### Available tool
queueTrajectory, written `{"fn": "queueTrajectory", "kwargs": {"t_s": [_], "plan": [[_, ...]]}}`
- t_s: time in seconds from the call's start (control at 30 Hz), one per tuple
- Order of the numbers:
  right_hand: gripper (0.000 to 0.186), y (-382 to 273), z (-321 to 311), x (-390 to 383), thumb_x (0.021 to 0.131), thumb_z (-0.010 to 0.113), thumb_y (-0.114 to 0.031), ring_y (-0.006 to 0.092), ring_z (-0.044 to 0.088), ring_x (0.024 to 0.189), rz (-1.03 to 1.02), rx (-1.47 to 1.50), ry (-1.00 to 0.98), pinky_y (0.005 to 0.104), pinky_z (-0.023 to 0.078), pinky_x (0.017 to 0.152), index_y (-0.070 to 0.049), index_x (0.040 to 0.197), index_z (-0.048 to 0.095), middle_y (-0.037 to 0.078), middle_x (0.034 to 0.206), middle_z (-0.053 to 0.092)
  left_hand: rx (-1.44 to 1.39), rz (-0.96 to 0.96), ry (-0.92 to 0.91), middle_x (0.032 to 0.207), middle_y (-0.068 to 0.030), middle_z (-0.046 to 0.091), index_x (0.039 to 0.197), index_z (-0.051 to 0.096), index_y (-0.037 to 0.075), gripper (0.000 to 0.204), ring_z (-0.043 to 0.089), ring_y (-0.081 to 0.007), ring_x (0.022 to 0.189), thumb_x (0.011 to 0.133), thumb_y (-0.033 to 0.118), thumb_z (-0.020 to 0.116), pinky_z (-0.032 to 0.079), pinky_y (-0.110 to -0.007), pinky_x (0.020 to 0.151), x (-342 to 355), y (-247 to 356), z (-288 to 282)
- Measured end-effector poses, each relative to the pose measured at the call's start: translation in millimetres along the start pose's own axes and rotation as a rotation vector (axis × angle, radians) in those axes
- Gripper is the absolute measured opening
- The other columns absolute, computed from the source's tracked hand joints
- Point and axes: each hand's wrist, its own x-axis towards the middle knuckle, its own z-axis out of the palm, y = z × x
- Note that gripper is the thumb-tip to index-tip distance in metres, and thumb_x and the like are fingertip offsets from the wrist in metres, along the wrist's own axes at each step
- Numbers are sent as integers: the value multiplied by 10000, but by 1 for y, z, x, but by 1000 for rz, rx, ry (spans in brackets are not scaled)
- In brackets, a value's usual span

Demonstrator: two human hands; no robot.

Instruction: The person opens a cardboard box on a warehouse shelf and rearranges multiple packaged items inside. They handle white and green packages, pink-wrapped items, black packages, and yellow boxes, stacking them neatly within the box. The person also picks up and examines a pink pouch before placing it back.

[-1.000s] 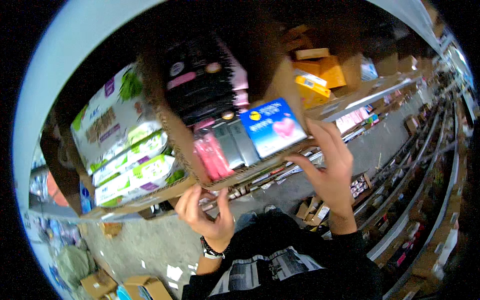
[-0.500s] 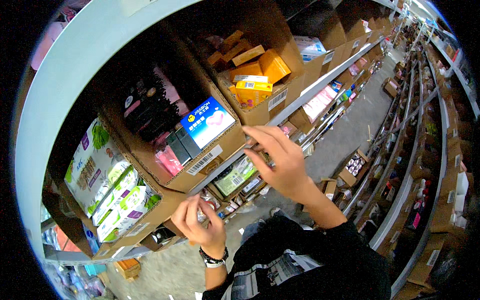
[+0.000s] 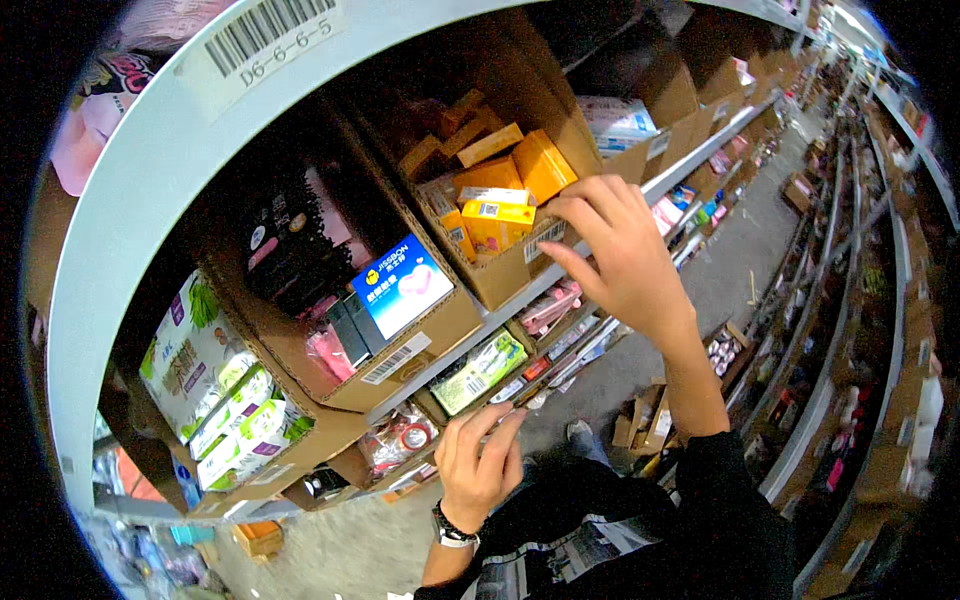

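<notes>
My right hand [image 3: 628, 258] is at the front right corner of a cardboard bin [image 3: 488, 285] of orange and yellow boxes. Its thumb and fingers are apart with nothing between them; the fingertips are at the bin's rim, though contact is hard to make out. A yellow box [image 3: 497, 226] lies at the front of that bin, with several orange boxes [image 3: 543, 165] behind it. Lower down, my left hand [image 3: 478, 468] hangs in front of the lower shelf, fingers loosely bent and holding nothing. Nearest to it is a green-and-white packet [image 3: 478, 372] in a lower bin.
Left of the orange boxes, another bin [image 3: 340, 392] holds dark packs and a blue box [image 3: 403, 287]. Green-and-white packs [image 3: 235, 420] fill the bin at far left. A white shelf edge [image 3: 520, 302] runs under the bins. Across the aisle [image 3: 715, 290] stand more shelves.
My right hand has moved right and up, from beside the blue box's bin to the orange boxes' bin. My left hand has shifted right and slightly down. The view has shifted a little.
</notes>
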Motion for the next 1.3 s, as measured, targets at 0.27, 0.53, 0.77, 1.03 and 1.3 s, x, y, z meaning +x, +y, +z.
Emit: {"fn": "queueTrajectory", "kwargs": {"t_s": [0.27,0.53,0.77,1.03,1.3], "plan": [[311,9,-37,-18,741,762,-308,223,549,865,-159,105,-121,391,376,777,-120,931,604,19,926,588,58,-17,242,1059,-92,632,1013,675,87,355,623,-259,867,682,-39,695,518,-348,709,48,36,26],[317,23,-74,-46,721,765,-276,140,568,761,-360,232,-89,332,391,717,-94,957,656,-3,910,591,252,-8,293,1133,-32,522,1079,670,187,344,506,-199,825,761,82,750,449,-304,628,58,62,35],[326,36,-79,-31,745,754,-230,178,610,796,-407,396,-167,308,440,679,-49,999,662,46,969,643,318,-44,311,1150,-23,508,1069,717,192,277,494,-205,870,802,118,724,442,-312,629,50,67,41],[497,8,-91,17,729,773,-206,331,625,811,-268,258,-503,405,519,727,8,1139,590,144,965,656,272,0,301,1195,-33,521,1065,718,169,335,485,-204,896,749,59,699,458,-294,643,49,60,42],[287,-3,-76,48,738,695,-126,348,629,759,-332,39,-826,431,489,608,-22,942,522,126,892,602,184,53,291,1183,-7,558,1006,758,156,367,474,-194,873,663,37,701,424,-291,643,55,54,37]]}}
